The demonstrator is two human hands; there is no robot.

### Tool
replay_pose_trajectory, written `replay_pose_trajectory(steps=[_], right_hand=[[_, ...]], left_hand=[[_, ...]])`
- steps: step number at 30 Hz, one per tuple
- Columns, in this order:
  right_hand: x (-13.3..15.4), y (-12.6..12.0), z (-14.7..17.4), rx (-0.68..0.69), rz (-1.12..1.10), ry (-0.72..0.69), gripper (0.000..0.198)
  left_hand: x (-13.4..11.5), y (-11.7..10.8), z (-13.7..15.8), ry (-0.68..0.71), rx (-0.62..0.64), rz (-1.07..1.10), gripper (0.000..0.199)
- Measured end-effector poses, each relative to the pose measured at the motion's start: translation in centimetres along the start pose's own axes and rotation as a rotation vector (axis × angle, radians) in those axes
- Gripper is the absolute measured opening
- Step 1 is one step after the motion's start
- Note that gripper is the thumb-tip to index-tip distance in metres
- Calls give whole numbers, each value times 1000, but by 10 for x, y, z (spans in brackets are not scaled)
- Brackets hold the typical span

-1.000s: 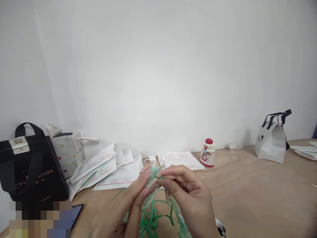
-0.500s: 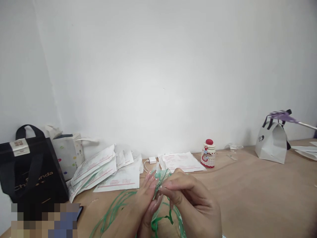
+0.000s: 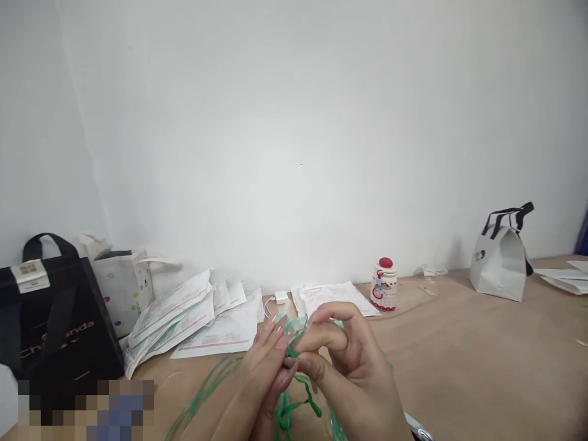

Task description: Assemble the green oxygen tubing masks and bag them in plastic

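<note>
Both hands meet low in the middle of the head view, around a pale green, see-through plastic piece. My left hand is closed on it, fingers pressed together against its left side. From the right, my right hand pinches it with thumb and index finger, the other fingers curled. Most of the piece's shape is hidden by the fingers. A green strap dangles below the hands. Thin green see-through tubing runs in loops to the lower left, and more shows beneath the right hand.
White printed pouches lie piled at left, beside a black bag and a dotted paper bag. Behind the hands are more flat pouches and a white charger. A red-capped bottle and a white bag stand at right.
My right hand has lifted and opened out slightly, its index finger now arched over the plastic piece. The purple item by the white bag has gone out of view.
</note>
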State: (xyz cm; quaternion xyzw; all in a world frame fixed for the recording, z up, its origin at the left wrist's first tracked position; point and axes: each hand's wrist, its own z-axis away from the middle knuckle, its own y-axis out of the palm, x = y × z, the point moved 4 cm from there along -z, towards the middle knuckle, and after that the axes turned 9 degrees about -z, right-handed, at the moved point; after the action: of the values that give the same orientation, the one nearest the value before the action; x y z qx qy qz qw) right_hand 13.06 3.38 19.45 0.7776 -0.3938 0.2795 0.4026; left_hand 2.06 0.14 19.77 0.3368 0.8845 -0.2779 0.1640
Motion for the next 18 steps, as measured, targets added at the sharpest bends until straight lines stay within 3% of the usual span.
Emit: replay_pose_trajectory(steps=[7, 18], right_hand=[[0, -1, -3, 60, -23, 43, 22], [-4, -3, -10, 95, -124, 110, 27]], left_hand=[[22, 11, -1, -52, 19, 56, 26], [37, 23, -4, -46, -39, 4, 29]])
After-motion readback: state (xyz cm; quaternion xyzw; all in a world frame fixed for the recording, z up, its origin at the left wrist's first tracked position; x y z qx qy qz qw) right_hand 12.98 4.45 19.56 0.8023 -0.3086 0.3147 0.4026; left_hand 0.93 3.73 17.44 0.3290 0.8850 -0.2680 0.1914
